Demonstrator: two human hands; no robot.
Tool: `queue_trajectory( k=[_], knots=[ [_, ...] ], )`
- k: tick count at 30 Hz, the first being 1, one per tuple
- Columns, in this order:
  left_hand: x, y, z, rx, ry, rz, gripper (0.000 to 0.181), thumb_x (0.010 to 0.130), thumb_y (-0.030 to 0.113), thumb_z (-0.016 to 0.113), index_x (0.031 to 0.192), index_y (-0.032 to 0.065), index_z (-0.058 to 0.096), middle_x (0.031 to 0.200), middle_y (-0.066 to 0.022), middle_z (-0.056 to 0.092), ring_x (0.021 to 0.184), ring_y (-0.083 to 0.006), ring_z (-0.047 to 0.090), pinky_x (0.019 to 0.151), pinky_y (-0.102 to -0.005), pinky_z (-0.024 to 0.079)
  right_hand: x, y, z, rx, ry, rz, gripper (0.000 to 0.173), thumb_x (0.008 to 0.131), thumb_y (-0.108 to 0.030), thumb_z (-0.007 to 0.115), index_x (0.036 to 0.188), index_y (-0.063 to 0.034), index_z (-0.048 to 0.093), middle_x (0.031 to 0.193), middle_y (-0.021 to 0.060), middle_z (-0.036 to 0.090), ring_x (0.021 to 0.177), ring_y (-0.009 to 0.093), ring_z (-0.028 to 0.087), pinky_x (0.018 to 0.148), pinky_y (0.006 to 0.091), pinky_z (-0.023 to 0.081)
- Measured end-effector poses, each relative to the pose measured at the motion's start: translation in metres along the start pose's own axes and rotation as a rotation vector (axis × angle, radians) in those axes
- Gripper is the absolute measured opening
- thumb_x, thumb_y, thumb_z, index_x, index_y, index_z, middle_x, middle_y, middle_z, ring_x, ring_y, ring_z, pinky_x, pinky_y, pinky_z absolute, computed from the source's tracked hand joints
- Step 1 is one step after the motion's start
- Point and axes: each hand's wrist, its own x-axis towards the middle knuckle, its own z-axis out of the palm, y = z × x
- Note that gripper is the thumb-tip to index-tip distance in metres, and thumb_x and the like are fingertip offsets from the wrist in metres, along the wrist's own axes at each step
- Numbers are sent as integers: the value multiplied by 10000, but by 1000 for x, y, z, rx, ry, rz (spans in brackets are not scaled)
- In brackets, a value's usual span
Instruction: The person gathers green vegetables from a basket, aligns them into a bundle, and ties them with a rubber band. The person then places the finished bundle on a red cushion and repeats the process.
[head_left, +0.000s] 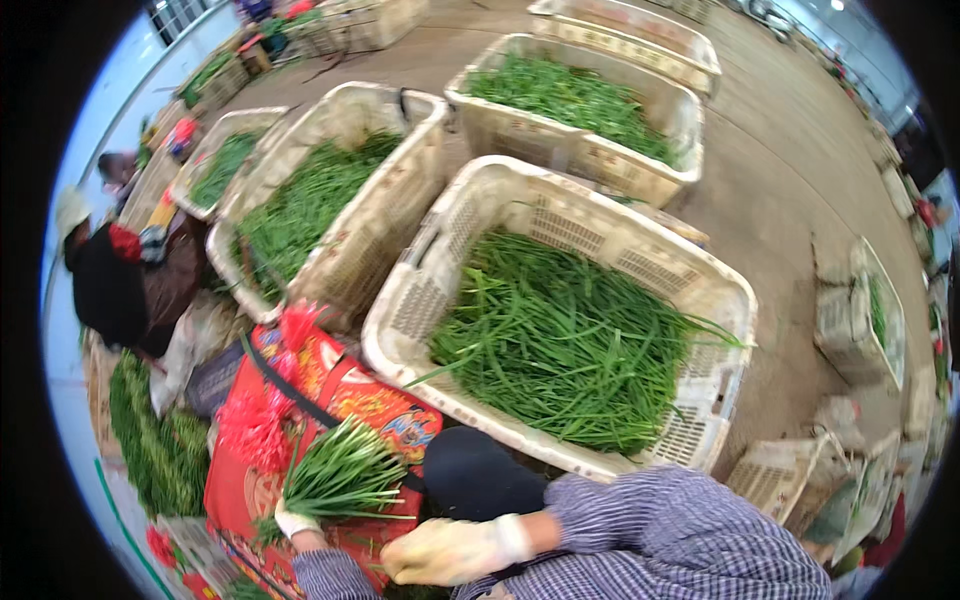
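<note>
My left hand (296, 520), in a pale glove, is closed around one end of a bunch of green garlic chives or similar long leaves (345, 472). The bunch fans out over a red patterned cloth (240, 487) at the lower left. My right hand (454, 553), in a cream glove, is to the right of the bunch, its fingers curled; whether it holds anything is not visible. In front of me a large plastic crate (555, 184) holds a heap of loose long green leaves (570, 345). Pink plastic strands (259, 427) lie on the cloth.
More plastic crates (367, 202) (525, 124) with greens stand beyond the near one. A seated person in dark clothes (112, 285) is at the left, above a pile of greens (157, 435). Another crate (836, 322) stands on the concrete floor (765, 202) at right.
</note>
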Motion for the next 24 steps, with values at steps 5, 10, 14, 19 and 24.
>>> queue_trajectory(
  k=[5, 10, 14, 19, 24],
  knots=[
    [-43, 1, 37, 48, 83, -136, 558, 923, 477, 375, 1231, 60, 581, 1233, -152, 599, 1113, -389, 549, 967, -537, 427, -17, 8, -9, -126, 178, -70, 257, 892, -218, 534, 1092, -62, 576, 885, 152, 623, 825, 353, 633, 721, 434, 508],
    [-125, 17, 102, -49, 176, -131, 647, 881, 530, 481, 1346, 80, 485, 1360, -115, 505, 1213, -368, 490, 983, -583, 395, -93, 55, -144, -183, 959, 210, 273, 864, -160, 604, 1110, -45, 627, 1085, 122, 636, 957, 253, 626, 864, 321, 511],
    [-186, 16, 152, 69, 215, -120, 432, 865, 342, 556, 1201, 73, 585, 1209, -99, 610, 1115, -292, 543, 915, -486, 453, -131, 174, -284, -838, 1073, 612, 804, 718, -400, 729, 1347, -8, 418, 1325, 211, 472, 1225, 343, 452, 1039, 408, 374],
    [-207, 4, 134, 181, 420, -86, 417, 808, 408, 643, 1112, 125, 604, 1085, -85, 634, 1013, -296, 570, 827, -473, 476, -70, 262, -417, -1040, 810, 925, 1010, 679, -602, 707, 1397, 6, 339, 1410, 223, 391, 1308, 343, 382, 1066, 412, 348],
    [-203, 3, 143, 349, 601, -65, 331, 833, 443, 631, 736, 201, 426, 616, 8, 420, 612, -180, 470, 596, -363, 408, -47, 373, -489, -1221, 175, 1062, 1107, 695, -756, 582, 1409, 49, 321, 1297, 215, 530, 1218, 298, 499, 1033, 396, 388]
  ],
)
